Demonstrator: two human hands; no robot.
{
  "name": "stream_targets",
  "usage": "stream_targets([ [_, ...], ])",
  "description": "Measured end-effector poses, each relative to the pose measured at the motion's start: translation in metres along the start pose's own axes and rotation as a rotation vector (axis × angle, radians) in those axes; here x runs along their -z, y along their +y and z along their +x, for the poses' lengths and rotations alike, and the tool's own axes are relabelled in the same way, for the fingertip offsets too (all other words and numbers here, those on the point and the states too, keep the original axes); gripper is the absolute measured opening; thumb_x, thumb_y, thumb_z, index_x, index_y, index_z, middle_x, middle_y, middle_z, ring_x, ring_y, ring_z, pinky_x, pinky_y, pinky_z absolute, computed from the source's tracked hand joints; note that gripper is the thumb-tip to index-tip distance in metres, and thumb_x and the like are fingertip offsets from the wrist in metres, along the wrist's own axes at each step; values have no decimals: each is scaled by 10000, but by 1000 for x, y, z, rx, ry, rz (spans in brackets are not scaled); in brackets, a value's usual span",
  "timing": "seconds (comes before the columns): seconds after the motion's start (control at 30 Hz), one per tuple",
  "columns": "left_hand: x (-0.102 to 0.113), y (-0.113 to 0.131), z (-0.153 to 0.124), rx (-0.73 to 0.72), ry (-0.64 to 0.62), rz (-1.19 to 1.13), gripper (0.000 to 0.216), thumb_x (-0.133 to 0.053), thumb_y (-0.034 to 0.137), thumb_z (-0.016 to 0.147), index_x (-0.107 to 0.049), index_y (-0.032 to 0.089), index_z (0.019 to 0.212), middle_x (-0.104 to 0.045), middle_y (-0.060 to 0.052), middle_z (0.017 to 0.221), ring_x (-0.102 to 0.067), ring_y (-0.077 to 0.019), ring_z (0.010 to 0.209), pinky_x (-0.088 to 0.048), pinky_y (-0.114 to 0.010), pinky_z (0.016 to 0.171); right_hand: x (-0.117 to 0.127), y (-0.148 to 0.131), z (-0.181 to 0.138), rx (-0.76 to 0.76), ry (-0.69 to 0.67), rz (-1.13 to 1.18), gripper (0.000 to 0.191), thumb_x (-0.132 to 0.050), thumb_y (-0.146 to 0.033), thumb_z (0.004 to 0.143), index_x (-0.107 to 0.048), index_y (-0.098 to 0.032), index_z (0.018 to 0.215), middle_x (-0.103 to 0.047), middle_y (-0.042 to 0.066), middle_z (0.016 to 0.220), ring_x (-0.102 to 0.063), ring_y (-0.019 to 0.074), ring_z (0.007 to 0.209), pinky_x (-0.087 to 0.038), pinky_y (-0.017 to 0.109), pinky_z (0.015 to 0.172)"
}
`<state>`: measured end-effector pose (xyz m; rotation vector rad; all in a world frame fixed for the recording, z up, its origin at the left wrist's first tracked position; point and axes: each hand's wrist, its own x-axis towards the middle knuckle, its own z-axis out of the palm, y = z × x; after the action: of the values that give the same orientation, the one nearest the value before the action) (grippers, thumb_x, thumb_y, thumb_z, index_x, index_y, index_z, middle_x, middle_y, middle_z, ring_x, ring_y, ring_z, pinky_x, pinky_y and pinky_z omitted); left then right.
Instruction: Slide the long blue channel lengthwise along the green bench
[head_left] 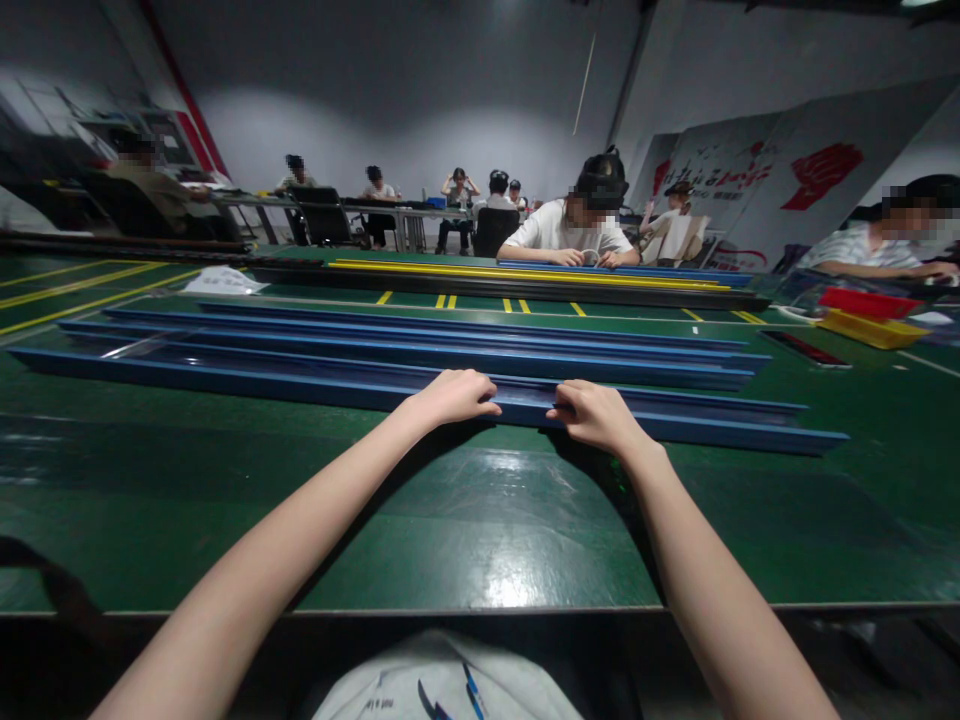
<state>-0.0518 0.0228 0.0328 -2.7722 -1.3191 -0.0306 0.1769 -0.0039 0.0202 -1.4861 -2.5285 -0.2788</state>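
Note:
A long blue U-shaped channel (300,390) lies lengthwise across the green table in front of me. Close to its middle, my left hand (454,396) is closed on the near wall, fingers curled over the edge. A short gap to the right, my right hand (596,412) grips the same wall with bent fingers. The fingertips of both hands are partly hidden. Just behind this piece, more blue channels (465,351) lie roughly parallel to it. A clear strip (139,343) rests across the channels' left part.
Yellow strips (525,274) and black channels (480,287) lie farther back. White paper (225,281) is at back left; a phone (806,349), a red tray (870,303) and a yellow tray (870,329) are at right. A person (559,235) works across the table (480,540).

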Motion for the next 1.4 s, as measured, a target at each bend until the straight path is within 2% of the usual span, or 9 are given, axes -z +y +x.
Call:
stream_targets([
  [0.17,-1,1,0,-16,16,2,287,-464,444,836,-620,204,846,-662,-40,889,-608,-192,811,-341,-217,550,2,2,-1,-18,-29,2,172,-474,-323,806,-559,-183,754,-621,51,807,-548,155,736,-259,241,557],
  [0.37,-6,3,1,-105,58,-13,275,-491,429,831,-601,183,780,-652,-35,886,-606,-175,807,-347,-210,553,4,7,-4,-46,-26,4,155,-489,-320,786,-557,-188,740,-622,33,788,-552,154,721,-251,240,537],
  [0.5,-10,-1,2,-150,68,-49,196,-582,378,778,-609,208,871,-649,-18,967,-599,-173,889,-392,-205,633,4,7,-4,-55,-24,3,154,-497,-322,774,-568,-188,746,-624,31,785,-551,153,707,-255,242,538],
  [0.63,-12,-4,2,-157,76,-87,250,-583,349,776,-596,243,1002,-640,-11,1043,-579,-169,975,-412,-216,744,4,6,-4,-75,-26,12,208,-482,-372,783,-580,-190,758,-628,32,785,-553,156,702,-264,242,540],
  [0.73,-12,-3,2,-140,63,-103,261,-566,340,785,-591,252,1029,-641,-14,1049,-579,-168,984,-412,-221,773,5,5,-5,-78,-21,25,248,-467,-403,791,-589,-190,758,-634,38,793,-559,161,720,-283,242,560],
  [0.87,-10,-1,1,-117,34,-90,226,-541,340,800,-598,251,1000,-654,-22,994,-590,-173,952,-412,-225,754,7,5,-5,-73,-14,34,266,-451,-409,801,-600,-193,759,-644,43,799,-567,167,742,-302,242,579],
  [1.03,-9,2,1,-98,6,-8,244,-508,357,823,-588,227,1013,-650,-53,941,-602,-189,880,-412,-235,685,4,1,-3,-66,-73,10,276,-452,-413,804,-616,-197,856,-663,60,853,-587,189,785,-322,251,596],
  [1.4,-4,8,0,-95,-5,51,202,-477,352,841,-578,205,935,-638,-56,869,-602,-191,819,-394,-229,621,-5,-3,-1,-2,-97,43,380,-461,-431,807,-602,-179,1054,-637,90,1076,-581,220,966,-397,264,737],
])
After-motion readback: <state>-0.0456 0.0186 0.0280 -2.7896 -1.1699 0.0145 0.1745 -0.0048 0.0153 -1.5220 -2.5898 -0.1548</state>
